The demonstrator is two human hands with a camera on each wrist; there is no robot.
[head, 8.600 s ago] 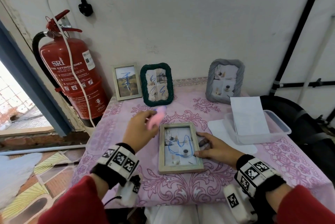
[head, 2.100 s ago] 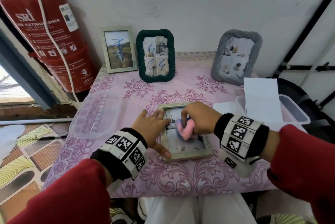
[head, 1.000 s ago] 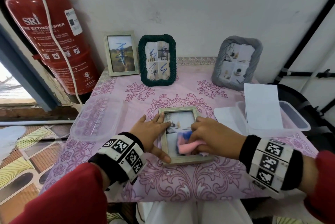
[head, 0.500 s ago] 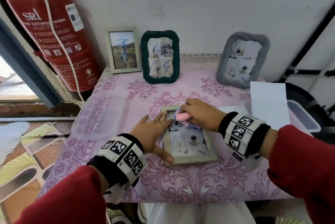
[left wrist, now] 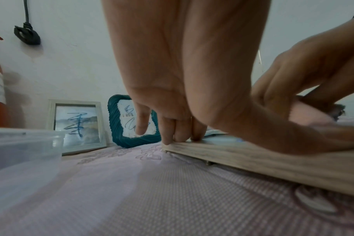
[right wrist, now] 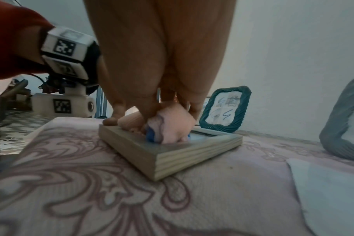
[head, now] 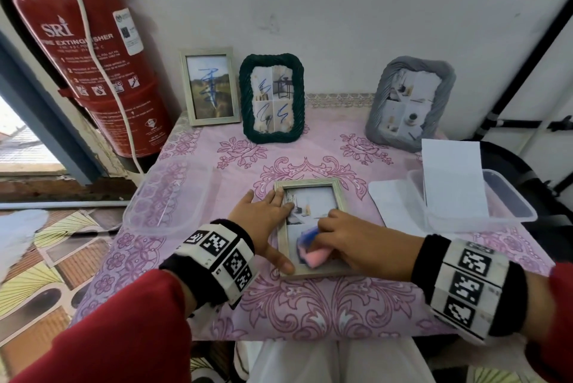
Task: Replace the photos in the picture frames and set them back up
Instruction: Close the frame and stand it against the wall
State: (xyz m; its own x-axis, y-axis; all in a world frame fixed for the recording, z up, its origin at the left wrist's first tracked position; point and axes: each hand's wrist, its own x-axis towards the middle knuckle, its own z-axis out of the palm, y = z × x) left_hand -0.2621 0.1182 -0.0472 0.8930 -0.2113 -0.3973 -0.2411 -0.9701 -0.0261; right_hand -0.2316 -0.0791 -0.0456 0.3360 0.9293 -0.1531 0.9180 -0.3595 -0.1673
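Note:
A light wooden picture frame [head: 340,193] [right wrist: 194,153] [left wrist: 263,161] lies flat, glass up, in the middle of the pink tablecloth. My left hand [head: 263,221] [left wrist: 178,111] presses on its left edge with straight fingers and the thumb at the near corner. My right hand [head: 350,240] [right wrist: 158,67] grips a pink cloth [head: 313,254] [right wrist: 172,126] stained blue and holds it on the near part of the glass. Upper part of the photo shows no scribble.
At the back wall stand a wooden frame [head: 210,86], a dark green rope frame [head: 272,97] and a grey frame [head: 409,103]; the first two bear blue scribbles. A clear lid [head: 167,196] lies left. Right is a clear box [head: 508,206] with white paper [head: 452,178]. A fire extinguisher [head: 90,51] stands left.
My right hand has drawn the pink cloth from the frame's far end down to its near end. The blue scribble seen earlier on the glass is gone. The left hand stays put.

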